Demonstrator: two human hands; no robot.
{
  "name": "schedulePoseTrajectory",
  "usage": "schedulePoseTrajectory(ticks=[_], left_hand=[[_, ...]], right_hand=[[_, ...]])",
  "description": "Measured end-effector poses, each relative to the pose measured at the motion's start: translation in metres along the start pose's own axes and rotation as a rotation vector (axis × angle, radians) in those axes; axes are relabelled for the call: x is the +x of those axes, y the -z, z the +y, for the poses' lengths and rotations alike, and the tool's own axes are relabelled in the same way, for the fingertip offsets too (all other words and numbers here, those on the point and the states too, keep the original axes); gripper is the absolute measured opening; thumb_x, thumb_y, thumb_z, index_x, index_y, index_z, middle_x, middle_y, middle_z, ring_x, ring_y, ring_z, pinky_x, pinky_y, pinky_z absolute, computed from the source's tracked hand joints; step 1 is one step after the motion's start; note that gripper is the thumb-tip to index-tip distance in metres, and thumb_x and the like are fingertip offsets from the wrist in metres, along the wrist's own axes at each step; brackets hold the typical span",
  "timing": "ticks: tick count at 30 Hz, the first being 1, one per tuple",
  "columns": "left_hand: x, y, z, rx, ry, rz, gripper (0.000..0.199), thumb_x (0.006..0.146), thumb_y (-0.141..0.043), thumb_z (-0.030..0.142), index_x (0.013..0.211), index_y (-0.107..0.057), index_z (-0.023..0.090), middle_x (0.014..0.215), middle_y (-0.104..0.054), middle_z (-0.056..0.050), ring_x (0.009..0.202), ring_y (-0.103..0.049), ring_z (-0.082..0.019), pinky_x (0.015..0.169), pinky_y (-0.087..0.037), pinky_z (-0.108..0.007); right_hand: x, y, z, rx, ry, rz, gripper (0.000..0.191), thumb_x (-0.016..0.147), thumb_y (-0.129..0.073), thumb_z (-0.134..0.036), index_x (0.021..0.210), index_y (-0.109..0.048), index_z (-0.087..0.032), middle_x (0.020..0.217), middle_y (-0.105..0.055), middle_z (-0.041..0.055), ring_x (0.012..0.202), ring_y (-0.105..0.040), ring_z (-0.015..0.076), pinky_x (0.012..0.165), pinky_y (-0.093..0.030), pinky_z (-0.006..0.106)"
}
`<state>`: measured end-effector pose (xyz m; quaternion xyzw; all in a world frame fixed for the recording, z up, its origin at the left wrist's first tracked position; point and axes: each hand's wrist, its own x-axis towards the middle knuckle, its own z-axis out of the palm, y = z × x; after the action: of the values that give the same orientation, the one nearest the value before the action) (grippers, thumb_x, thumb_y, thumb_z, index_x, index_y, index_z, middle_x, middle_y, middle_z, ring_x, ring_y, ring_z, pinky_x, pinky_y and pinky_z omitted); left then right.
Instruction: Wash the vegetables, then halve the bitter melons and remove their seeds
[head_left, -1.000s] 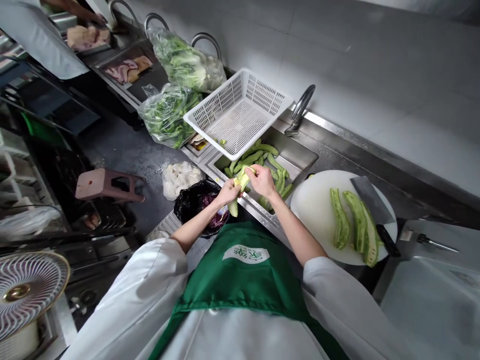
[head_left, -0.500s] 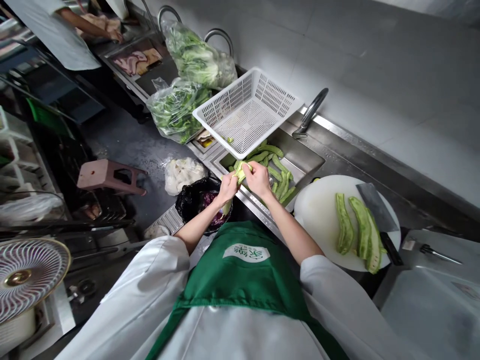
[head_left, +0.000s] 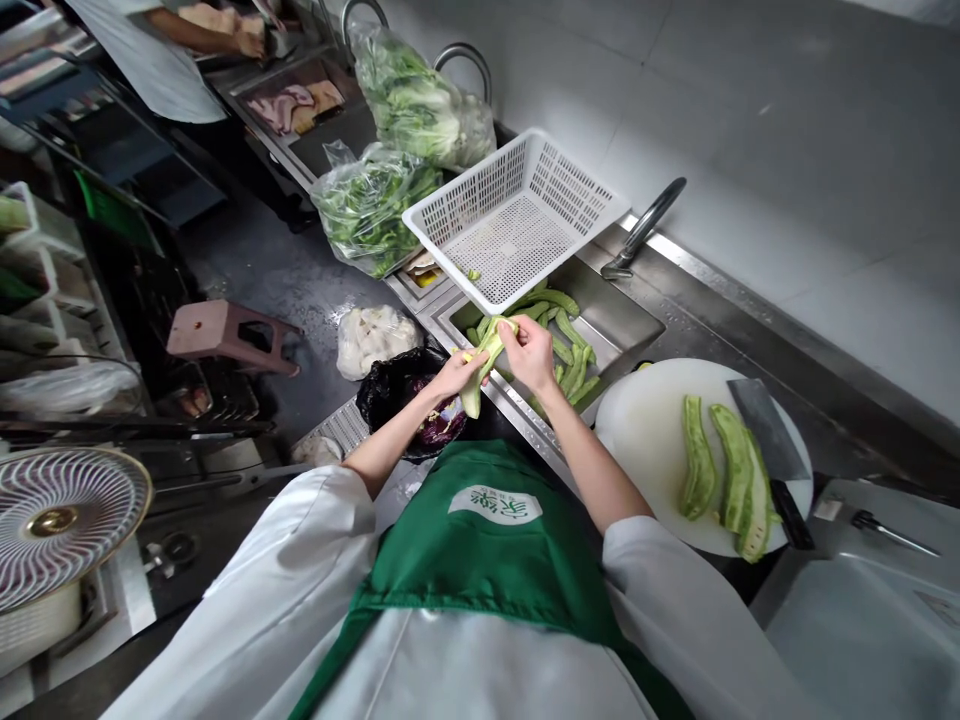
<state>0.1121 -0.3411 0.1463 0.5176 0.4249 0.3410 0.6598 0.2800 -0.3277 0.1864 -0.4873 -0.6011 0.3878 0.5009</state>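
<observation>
A pale green, split length of gourd (head_left: 472, 400) is held between my two hands, over the front edge of the sink. My left hand (head_left: 456, 377) is closed around its lower part, while my right hand (head_left: 531, 353) pinches its upper end. Several green gourd pieces (head_left: 574, 358) lie in the metal sink (head_left: 624, 322) just beyond. Below my left hand is a bin lined with a black bag (head_left: 375, 388), with purple scraps inside. A white perforated basket (head_left: 517, 290) rests across the sink's back left part, holding a few small green bits.
On the right, a round white cutting board (head_left: 637, 420) bears large gourd pieces (head_left: 699, 465) and a cleaver (head_left: 766, 430). A faucet (head_left: 649, 225) arches over the sink. Bagged greens (head_left: 375, 205) stand left of the basket. A stool (head_left: 225, 335) and another person (head_left: 172, 70) are further left.
My left hand has shifted down along the gourd, and more of the piece shows below it. My right hand has turned slightly at the upper end. The whole view has shifted a little.
</observation>
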Motion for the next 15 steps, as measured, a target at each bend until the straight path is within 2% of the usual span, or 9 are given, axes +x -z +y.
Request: schedulePoseTrajectory(ticks=[3, 6, 11, 15], left_hand=[[0.001, -0.010, -0.001, 0.133, -0.077, 0.130, 0.038, 0.094, -0.052, 0.043, 0.066, -0.054, 0.018, 0.050, -0.056, 0.001, 0.045, -0.051, -0.011, 0.050, -0.041, -0.023], [0.002, -0.017, -0.003, 0.196, -0.079, 0.251, 0.034, 0.093, -0.048, 0.029, 0.060, -0.049, 0.019, 0.045, -0.052, 0.002, 0.041, -0.047, -0.010, 0.045, -0.037, -0.022], [0.002, -0.011, -0.006, 0.204, -0.138, 0.277, 0.030, 0.089, -0.046, 0.022, 0.060, -0.052, 0.018, 0.049, -0.054, 0.001, 0.041, -0.045, -0.009, 0.045, -0.036, -0.021], [-0.002, 0.004, -0.005, 0.229, -0.234, 0.277, 0.023, 0.085, -0.051, 0.023, 0.065, -0.058, 0.016, 0.056, -0.058, 0.001, 0.049, -0.049, -0.010, 0.051, -0.040, -0.021]], right_hand=[[0.001, -0.006, 0.006, 0.000, -0.104, -0.093, 0.044, 0.088, -0.061, -0.060, 0.087, -0.065, -0.016, 0.074, -0.064, 0.0022, 0.068, -0.057, 0.0152, 0.060, -0.045, 0.024], [-0.001, -0.012, 0.010, -0.040, -0.176, -0.181, 0.050, 0.088, -0.059, -0.063, 0.070, -0.063, -0.016, 0.064, -0.063, 0.0029, 0.067, -0.060, 0.0169, 0.060, -0.045, 0.024], [-0.002, -0.018, 0.007, -0.075, -0.168, -0.206, 0.055, 0.089, -0.056, -0.064, 0.060, -0.059, -0.018, 0.050, -0.057, 0.0024, 0.056, -0.060, 0.0168, 0.055, -0.045, 0.024], [-0.002, -0.027, 0.005, -0.072, -0.154, -0.222, 0.055, 0.090, -0.055, -0.065, 0.064, -0.064, -0.017, 0.053, -0.063, 0.0056, 0.055, -0.064, 0.0183, 0.054, -0.048, 0.025]])
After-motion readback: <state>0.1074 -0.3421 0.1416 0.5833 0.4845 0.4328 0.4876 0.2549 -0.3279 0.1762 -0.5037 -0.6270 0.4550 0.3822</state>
